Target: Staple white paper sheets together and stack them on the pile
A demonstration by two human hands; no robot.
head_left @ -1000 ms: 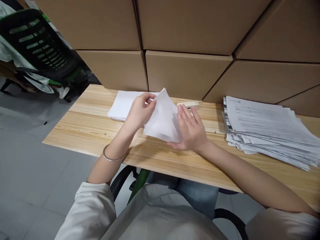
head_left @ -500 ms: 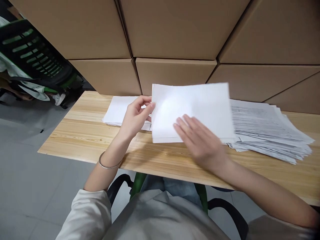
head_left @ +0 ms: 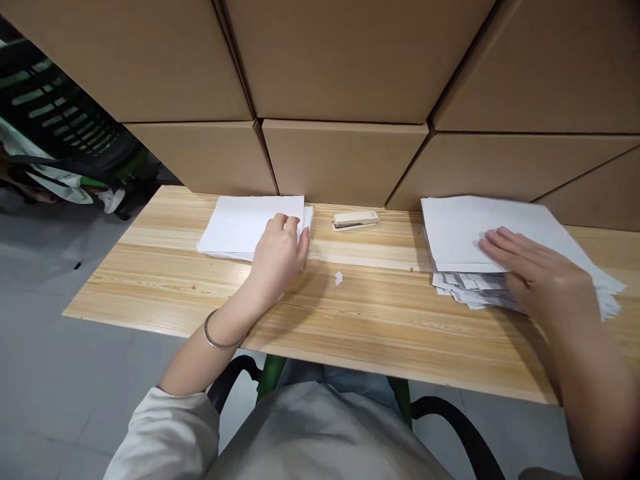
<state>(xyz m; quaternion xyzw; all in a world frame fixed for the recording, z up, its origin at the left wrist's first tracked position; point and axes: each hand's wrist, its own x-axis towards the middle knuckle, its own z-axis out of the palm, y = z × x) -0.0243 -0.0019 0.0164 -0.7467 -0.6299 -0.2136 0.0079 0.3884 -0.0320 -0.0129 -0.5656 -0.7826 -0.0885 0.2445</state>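
Left hand (head_left: 280, 257), fingers curled, at right end of white paper stack (head_left: 240, 223), left of frame centre; grip unclear. Right hand (head_left: 547, 277) lies open, fingers extended, on top sheet (head_left: 463, 230) of larger pile (head_left: 475, 290), right of frame. Cream stapler (head_left: 355, 220) between stacks on desk (head_left: 370, 327); paper scrap (head_left: 339, 278) just below it.

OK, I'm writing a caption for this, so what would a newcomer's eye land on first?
Probably the wall of brown cardboard boxes behind the wooden table. Next, the bright white papers: the left stack with the left hand at its right end, the right stack under the right hand. Between the stacks sits a cream stapler.
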